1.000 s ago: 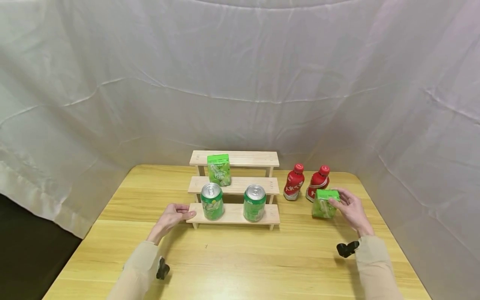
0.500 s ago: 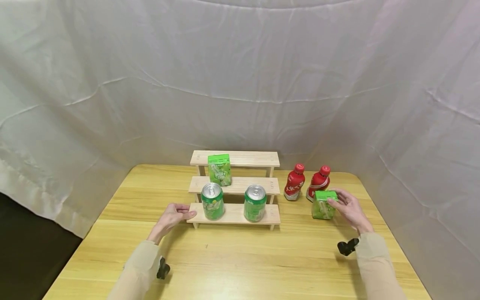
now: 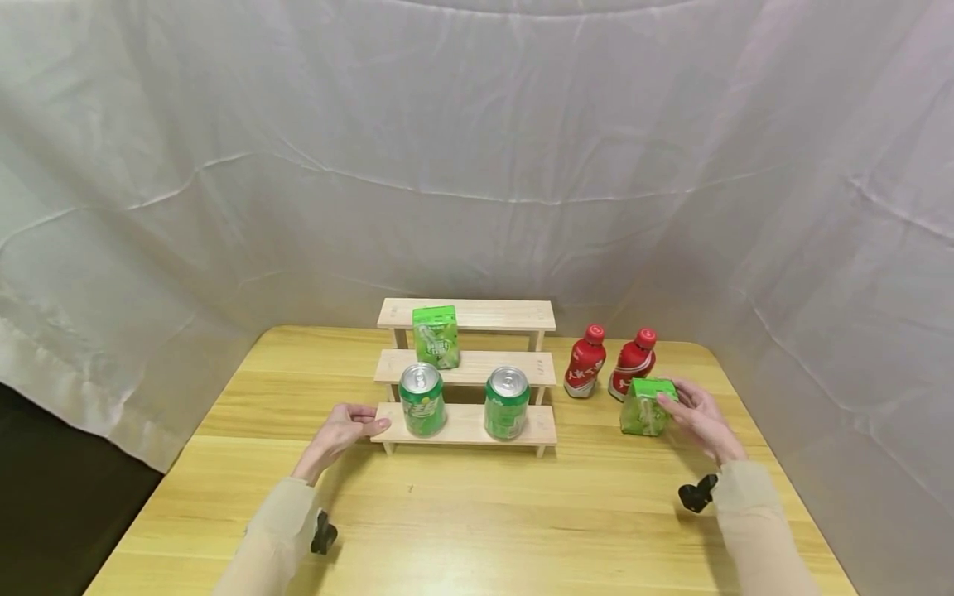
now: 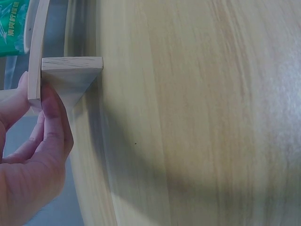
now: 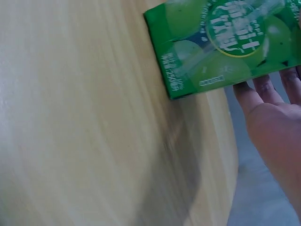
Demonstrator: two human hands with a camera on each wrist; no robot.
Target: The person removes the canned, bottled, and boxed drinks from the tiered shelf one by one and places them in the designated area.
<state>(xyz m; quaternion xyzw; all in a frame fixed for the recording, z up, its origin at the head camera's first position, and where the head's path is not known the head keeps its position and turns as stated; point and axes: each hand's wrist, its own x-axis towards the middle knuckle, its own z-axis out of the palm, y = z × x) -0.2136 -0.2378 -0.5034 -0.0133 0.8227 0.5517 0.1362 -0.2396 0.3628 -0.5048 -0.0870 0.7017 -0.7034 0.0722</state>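
My left hand (image 3: 346,429) pinches the left end of the bottom step of a three-step wooden shelf (image 3: 464,424). In the left wrist view the thumb lies on top of the board and the fingers (image 4: 54,122) are underneath. My right hand (image 3: 701,420) holds a green juice box (image 3: 645,410) at the table's right side, thumb on its near face and fingers behind. The right wrist view shows the printed front of this juice box (image 5: 221,42), its lower edge close over the table.
Two green soda cans, a left can (image 3: 422,406) and a right can (image 3: 507,410), stand on the bottom step. Another green juice box (image 3: 436,339) is on the middle step. Two red bottles, one (image 3: 585,364) beside the shelf and one (image 3: 633,364) behind the held box, stand on the table (image 3: 477,521).
My right hand and wrist have shifted slightly to the right, and the juice box it holds has turned a little. The left hand has stayed on the shelf.
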